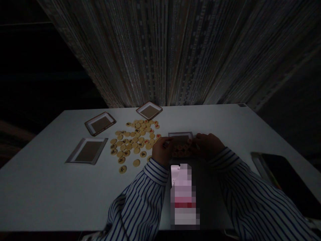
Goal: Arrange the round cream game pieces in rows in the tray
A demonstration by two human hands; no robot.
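Both our hands, left hand (163, 150) and right hand (208, 144), curl around discs (182, 149) being set into the small tray (180, 135); the grip itself cannot be told. Loose discs (132, 140) lie left; next calls for fetching more.

The worktop (225, 127) is seen as a smooth, matt, pale surface. The round game pieces (134, 140) at its ten o'clock look like pale wood or plastic, with a slight sheen and painted marks. The shallow trays (88, 150) appear to be card, matt brown inside with pale rims. The sleeves (140, 201) are of striped woven cloth. A glossy lit screen is shown by the phone (184, 194) at six o'clock.
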